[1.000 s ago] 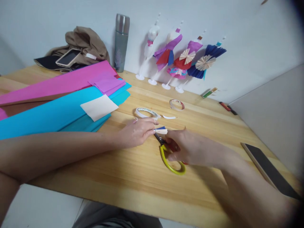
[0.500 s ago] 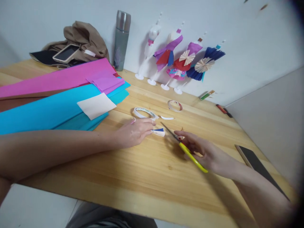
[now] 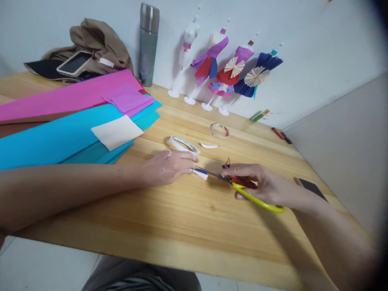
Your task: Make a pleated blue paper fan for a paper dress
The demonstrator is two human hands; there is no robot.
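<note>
My left hand [image 3: 168,167] rests on the wooden table, its fingers closed on a small blue-and-white folded paper piece [image 3: 202,175] whose end sticks out to the right. White bands show on two of its fingers. My right hand [image 3: 257,184] is wrapped around yellow-handled scissors [image 3: 257,201]. Their blades point left, with the tips over the blue paper beside my left fingertips. Whether the blades touch the paper I cannot tell. Just behind my right fingertips is a small dark blue piece with an orange-brown top [image 3: 226,163].
Behind my left hand lie a roll of tape [image 3: 184,144], a curved white strip [image 3: 209,146] and another tape ring [image 3: 220,130]. Pink and blue paper sheets [image 3: 60,137] cover the left side. Several small dress stands [image 3: 207,106] and a flask [image 3: 148,48] stand along the wall.
The scissors have turned flatter and moved left, their tips now at the blue-and-white paper. My left hand stays on the paper. The whole view has shifted slightly.
</note>
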